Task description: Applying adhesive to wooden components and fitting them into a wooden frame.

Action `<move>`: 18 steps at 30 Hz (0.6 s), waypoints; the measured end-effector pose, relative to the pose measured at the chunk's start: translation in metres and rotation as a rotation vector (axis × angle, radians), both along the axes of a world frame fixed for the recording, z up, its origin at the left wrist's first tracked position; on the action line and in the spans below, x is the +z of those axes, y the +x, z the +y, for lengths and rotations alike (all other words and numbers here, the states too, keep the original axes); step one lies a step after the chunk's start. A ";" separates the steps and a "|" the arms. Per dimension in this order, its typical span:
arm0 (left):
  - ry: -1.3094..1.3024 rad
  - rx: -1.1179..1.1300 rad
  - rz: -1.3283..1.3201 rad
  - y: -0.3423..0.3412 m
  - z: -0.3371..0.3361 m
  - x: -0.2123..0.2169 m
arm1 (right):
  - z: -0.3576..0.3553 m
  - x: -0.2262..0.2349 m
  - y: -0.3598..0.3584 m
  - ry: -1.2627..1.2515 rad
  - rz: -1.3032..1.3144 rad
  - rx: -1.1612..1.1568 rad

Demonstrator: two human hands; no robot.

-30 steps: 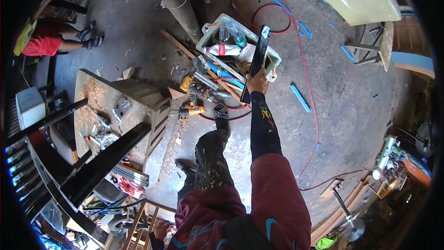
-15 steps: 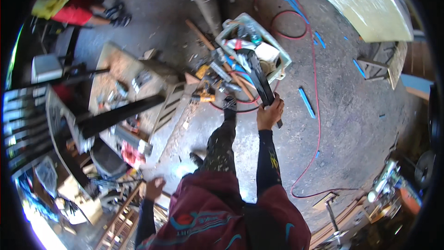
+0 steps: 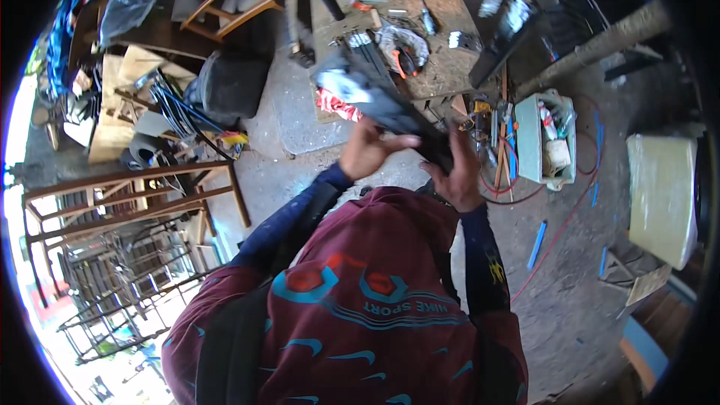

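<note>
A long, flat, dark tool (image 3: 375, 97), blurred by motion, slants from upper left to lower right in front of my chest. My left hand (image 3: 367, 151) grips it from below near its middle. My right hand (image 3: 456, 174) is closed on its lower right end. I cannot tell what kind of tool it is. Both forearms wear dark blue sleeves over a maroon shirt.
A white crate (image 3: 527, 135) of tools and bottles sits on the concrete floor to the right, with a red cable (image 3: 570, 214) and blue strips (image 3: 537, 244) around it. A cluttered workbench (image 3: 450, 67) lies ahead. A wooden frame (image 3: 135, 195) stands left, a pale board (image 3: 660, 195) far right.
My right hand has carried the dark tool from above the crate up to my chest, and my left hand has taken hold of it. My head has turned, swinging the crate to the right.
</note>
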State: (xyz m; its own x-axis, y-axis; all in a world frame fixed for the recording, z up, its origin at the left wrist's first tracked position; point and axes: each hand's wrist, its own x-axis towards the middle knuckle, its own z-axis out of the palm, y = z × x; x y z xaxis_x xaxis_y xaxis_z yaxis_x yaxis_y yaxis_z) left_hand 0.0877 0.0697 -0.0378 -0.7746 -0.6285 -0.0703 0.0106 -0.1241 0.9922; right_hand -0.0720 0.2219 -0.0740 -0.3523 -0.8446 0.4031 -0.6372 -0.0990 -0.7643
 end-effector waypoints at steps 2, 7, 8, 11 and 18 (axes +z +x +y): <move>-0.044 0.139 -0.141 0.059 -0.021 0.023 | -0.048 -0.029 0.015 -0.192 -0.096 0.095; -0.127 0.562 -0.188 0.177 -0.041 0.025 | -0.185 -0.143 0.074 0.411 0.000 -0.032; -0.148 0.613 -0.423 0.194 -0.038 0.033 | -0.200 -0.167 0.090 0.388 0.097 -0.031; -0.444 0.726 -0.257 0.240 -0.031 0.005 | -0.244 -0.213 0.118 0.436 0.257 -0.096; -0.459 0.655 -0.782 0.308 0.008 0.011 | -0.304 -0.225 0.102 0.452 0.228 -0.111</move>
